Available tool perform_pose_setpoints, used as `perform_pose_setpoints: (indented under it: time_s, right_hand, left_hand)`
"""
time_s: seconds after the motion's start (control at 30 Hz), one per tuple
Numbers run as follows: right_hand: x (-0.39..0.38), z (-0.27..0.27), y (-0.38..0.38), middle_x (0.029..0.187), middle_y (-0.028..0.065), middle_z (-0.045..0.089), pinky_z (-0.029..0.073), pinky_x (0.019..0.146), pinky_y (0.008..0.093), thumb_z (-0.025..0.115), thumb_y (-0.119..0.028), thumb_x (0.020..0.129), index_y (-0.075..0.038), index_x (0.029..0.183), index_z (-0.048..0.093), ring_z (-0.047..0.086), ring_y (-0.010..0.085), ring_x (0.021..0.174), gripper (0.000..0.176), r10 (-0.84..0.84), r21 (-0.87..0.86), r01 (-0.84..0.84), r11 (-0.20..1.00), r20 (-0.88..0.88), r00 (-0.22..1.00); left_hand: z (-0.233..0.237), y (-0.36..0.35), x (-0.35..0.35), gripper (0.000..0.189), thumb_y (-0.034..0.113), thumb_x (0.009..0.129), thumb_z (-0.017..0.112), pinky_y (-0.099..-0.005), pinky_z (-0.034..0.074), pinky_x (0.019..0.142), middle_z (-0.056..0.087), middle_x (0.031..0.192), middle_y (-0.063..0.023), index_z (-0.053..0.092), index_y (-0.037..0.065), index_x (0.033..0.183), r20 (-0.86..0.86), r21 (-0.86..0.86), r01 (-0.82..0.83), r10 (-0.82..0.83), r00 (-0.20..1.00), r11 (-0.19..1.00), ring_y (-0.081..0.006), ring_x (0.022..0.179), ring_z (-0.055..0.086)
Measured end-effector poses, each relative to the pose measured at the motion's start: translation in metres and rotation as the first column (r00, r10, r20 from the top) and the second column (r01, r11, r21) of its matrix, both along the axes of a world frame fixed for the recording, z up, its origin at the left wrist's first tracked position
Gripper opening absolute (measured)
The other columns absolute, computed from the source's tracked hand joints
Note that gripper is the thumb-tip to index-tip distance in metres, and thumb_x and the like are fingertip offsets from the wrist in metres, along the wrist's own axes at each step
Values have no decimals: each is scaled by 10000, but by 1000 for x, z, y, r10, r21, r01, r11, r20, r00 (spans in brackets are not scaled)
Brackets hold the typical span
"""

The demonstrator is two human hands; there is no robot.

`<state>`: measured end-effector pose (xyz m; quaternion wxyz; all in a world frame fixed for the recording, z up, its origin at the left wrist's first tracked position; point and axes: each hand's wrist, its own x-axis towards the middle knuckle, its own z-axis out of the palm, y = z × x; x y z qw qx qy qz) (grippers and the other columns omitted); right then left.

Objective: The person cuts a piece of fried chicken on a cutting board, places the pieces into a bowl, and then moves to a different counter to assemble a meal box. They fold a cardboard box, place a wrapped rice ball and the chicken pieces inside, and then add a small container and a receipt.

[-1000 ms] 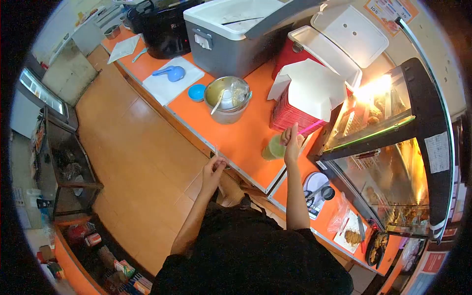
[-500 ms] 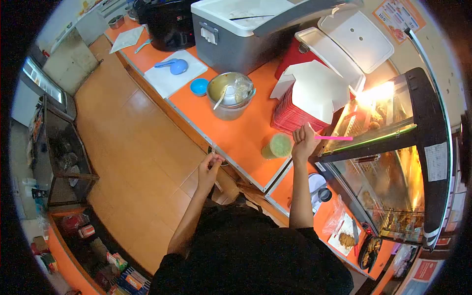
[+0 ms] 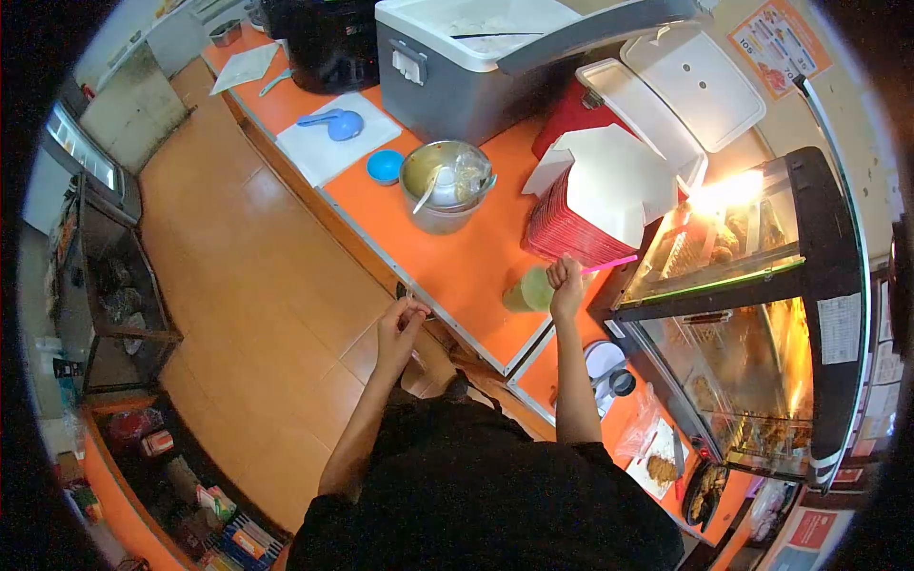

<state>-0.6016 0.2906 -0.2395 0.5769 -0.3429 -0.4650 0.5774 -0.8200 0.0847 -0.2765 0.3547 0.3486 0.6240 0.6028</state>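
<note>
My right hand (image 3: 566, 285) is closed around a pink straw (image 3: 609, 265), which sticks out sideways to the right. Just beside and below that hand, a clear cup of green drink (image 3: 524, 291) stands upright on the orange counter (image 3: 457, 271); my hand partly covers its rim. My left hand (image 3: 400, 333) is off the counter's front edge, thumb and fingers pinched together. Whatever may be between them is too small to make out.
A steel pot (image 3: 444, 195) with a spoon and a blue bowl (image 3: 385, 167) sit farther back. Stacked red-and-white boxes (image 3: 571, 224) are behind the cup. A lit glass food warmer (image 3: 733, 305) stands on the right. Coolers (image 3: 447, 95) line the back.
My right hand has shifted slightly left with the straw, now nearer the cup. A small pale piece visible above my left fingers earlier no longer shows.
</note>
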Motion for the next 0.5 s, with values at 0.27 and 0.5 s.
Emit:
perform_pose_setpoints:
  time_s: [0.27, 0.5]
  right_hand:
    - [7, 23, -3, 585, -47, 231, 220, 509, 265, 348, -425, 1068, -135, 686, 334, 236, 106, 511, 480, 296, -131, -335, 933, -249, 922]
    - [-21, 67, -52, 791, 9, 417, 391, 749, 333, 407, -375, 1061, -79, 913, 494, 450, 152, 756, 342, 354, -225, -499, 837, -473, 807]
  left_hand:
    - [-3, 17, 13, 87, 125, 927, 641, -235, 402, 619, 618, 810, 1, 669, 43, 928, 21, 19, 51, -52, 998, 998, -63, 654, 477]
    - [59, 82, 60, 172, 154, 939, 659, -243, 440, 629, 630, 809, -16, 697, 3, 1012, -181, 70, 362, -345, 921, 929, -68, 684, 515]
